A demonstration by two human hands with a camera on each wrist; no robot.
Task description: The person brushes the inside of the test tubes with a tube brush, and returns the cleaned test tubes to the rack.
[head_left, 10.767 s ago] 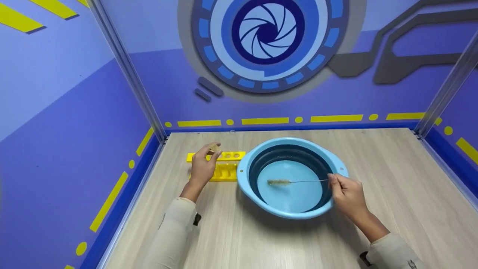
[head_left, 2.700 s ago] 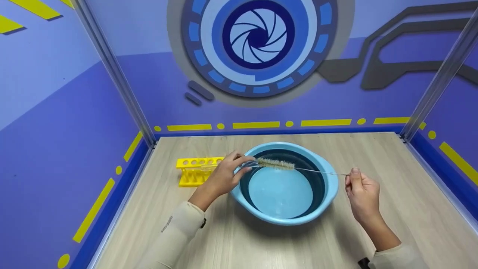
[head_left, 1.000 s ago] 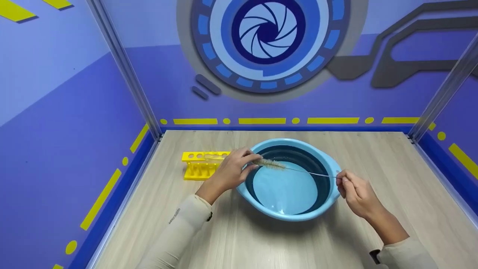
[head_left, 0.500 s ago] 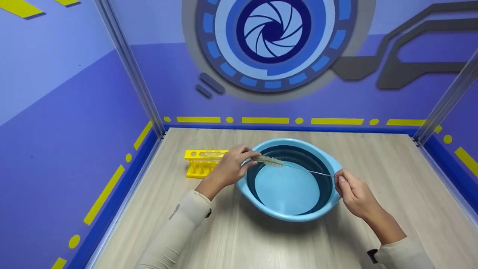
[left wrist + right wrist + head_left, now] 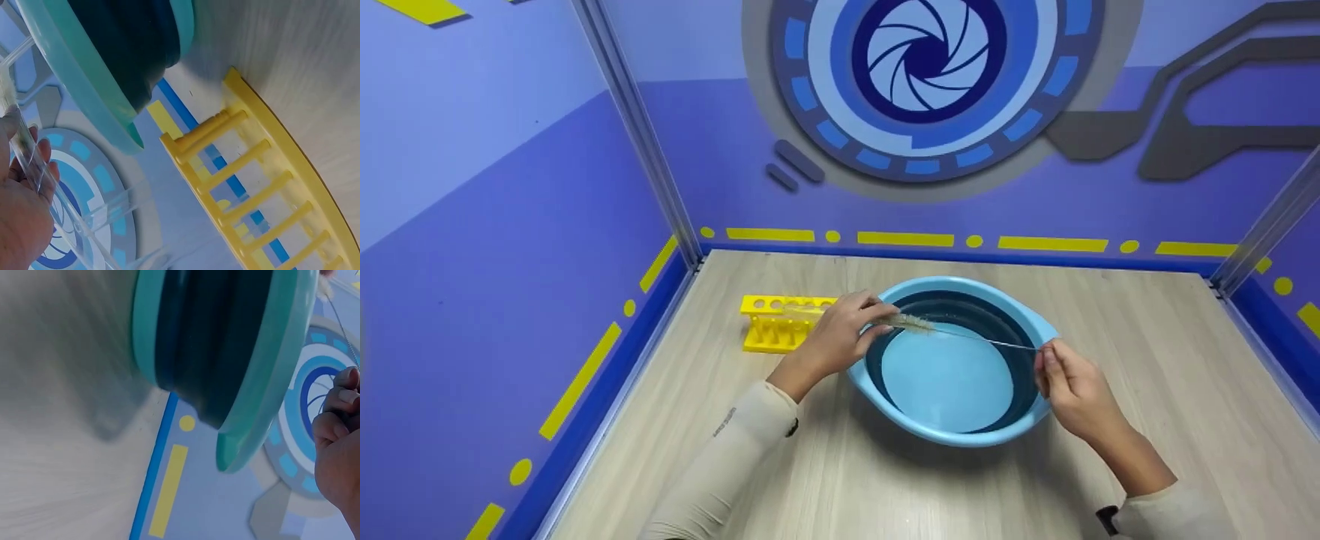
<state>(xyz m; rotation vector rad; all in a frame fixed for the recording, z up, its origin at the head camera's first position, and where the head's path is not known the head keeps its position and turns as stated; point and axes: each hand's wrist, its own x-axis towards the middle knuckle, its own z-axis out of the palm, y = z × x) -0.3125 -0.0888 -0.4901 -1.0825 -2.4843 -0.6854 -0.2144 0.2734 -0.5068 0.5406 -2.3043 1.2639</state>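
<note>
In the head view my left hand holds a clear test tube sideways, its closed end pointing left over the yellow test tube rack. My right hand pinches the thin wire handle of a test tube brush near the basin's right rim. Tan bristles enter the tube's mouth by my left fingertips, with part of them still showing outside. Below the brush stands a light blue basin with dark inner walls. The left wrist view shows the tube lying across my curled fingers.
Faint clear tubes stand up from the rack in the left wrist view. The rack sits close to the basin's left side on a wood-grain table. Blue printed walls close off the back and sides.
Earlier my left hand was upright at the rack and the brush hung over the basin. The tube now lies sideways with the brush in its mouth, fewer bristles showing than 2.7 seconds ago.
</note>
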